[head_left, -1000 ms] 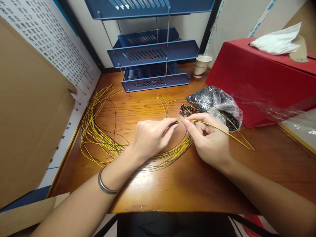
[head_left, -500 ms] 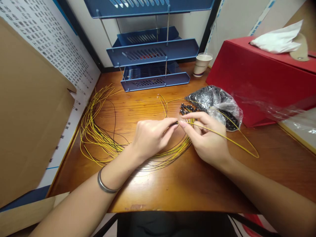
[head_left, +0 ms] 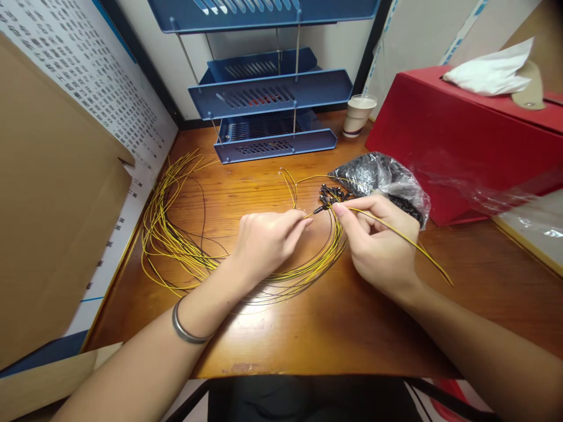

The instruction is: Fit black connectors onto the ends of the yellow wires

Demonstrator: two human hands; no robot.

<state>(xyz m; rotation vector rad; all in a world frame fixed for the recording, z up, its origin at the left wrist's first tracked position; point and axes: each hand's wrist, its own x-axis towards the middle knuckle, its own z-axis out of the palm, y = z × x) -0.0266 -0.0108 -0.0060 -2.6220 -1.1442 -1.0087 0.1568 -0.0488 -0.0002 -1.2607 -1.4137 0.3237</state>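
Observation:
My right hand [head_left: 380, 243] pinches a thin yellow wire [head_left: 411, 241] near its end, where a small black cap [head_left: 319, 208] sits on the tip. The wire trails right across the wooden desk [head_left: 334, 328]. My left hand [head_left: 264, 240] lies just left of that tip, fingers curled together with fingertips near the wire's end; I cannot make out anything in them. Beneath both hands lies a looped bundle of yellow and dark wires [head_left: 176, 246]. A cluster of small black caps [head_left: 332, 193] lies just beyond my fingers.
A clear plastic bag of black parts [head_left: 382, 179] lies behind my right hand. A red box [head_left: 461, 146] with white tissue stands at the right, a paper cup [head_left: 358, 115] and blue tiered trays [head_left: 272, 99] at the back, and cardboard [head_left: 53, 211] at the left.
My hands have drawn slightly apart. The right hand has lifted the wire's capped tip up and away from my left fingertips, toward the cluster of black caps.

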